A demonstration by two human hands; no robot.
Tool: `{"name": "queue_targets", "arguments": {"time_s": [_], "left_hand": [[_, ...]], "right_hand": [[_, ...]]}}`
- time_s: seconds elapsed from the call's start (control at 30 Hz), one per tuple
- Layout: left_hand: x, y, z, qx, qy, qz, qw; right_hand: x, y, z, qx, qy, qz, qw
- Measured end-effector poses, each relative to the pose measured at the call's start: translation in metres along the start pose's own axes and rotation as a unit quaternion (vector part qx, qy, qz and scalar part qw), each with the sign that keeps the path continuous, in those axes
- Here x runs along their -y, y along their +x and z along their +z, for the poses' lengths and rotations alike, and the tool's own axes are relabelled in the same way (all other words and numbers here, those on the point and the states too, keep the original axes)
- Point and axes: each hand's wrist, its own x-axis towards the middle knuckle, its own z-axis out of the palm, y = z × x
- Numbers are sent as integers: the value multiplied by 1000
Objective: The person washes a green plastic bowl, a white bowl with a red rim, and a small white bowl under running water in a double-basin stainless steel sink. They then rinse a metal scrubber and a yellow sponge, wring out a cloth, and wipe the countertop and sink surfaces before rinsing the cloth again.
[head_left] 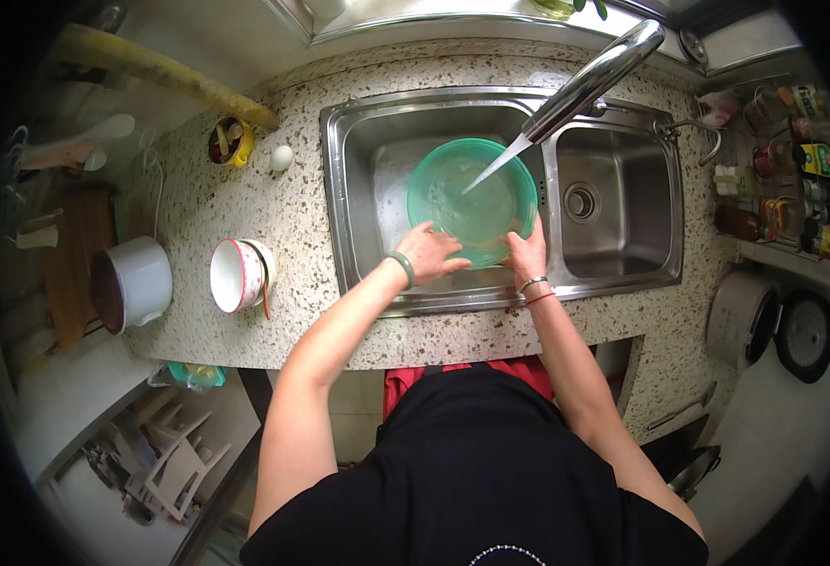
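A green translucent basin [419,177] stands in the left bowl of the steel sink [358,170], with water in it. From the tilted chrome faucet [592,80] a stream of water runs into the basin. My right hand [528,253] grips the basin's near right rim, thumb on the inner side and fingers along the outside. At the near left rim is my left hand [424,255], a green bangle on its wrist. Its fingers are apart and reach over the basin's near edge, with nothing plainly held in them.
Left of the sink, the speckled counter [302,203] carries stacked bowls [234,275], an egg [282,158], a yellow cup [240,146] and a white pot [141,283]. The smaller sink bowl [613,179] lies right. Bottles [819,160] fill a rack at far right.
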Motion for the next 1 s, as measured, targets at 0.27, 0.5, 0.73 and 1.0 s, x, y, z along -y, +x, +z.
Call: {"name": "queue_targets", "arguments": {"time_s": [0.27,0.5,0.73,1.0], "left_hand": [[14,11,-12,-246,57,-161,954],[26,73,70,-286,-650,-267,652],[35,29,29,-97,-656,-345,664],[38,-31,-74,-165,-569,-362,720]], "right_hand": [[45,-10,-12,-27,-190,-72,979],[83,-35,3,-29,-449,-213,868],[116,-12,-21,73,-306,136,939],[9,19,-18,205,122,294,926]]}}
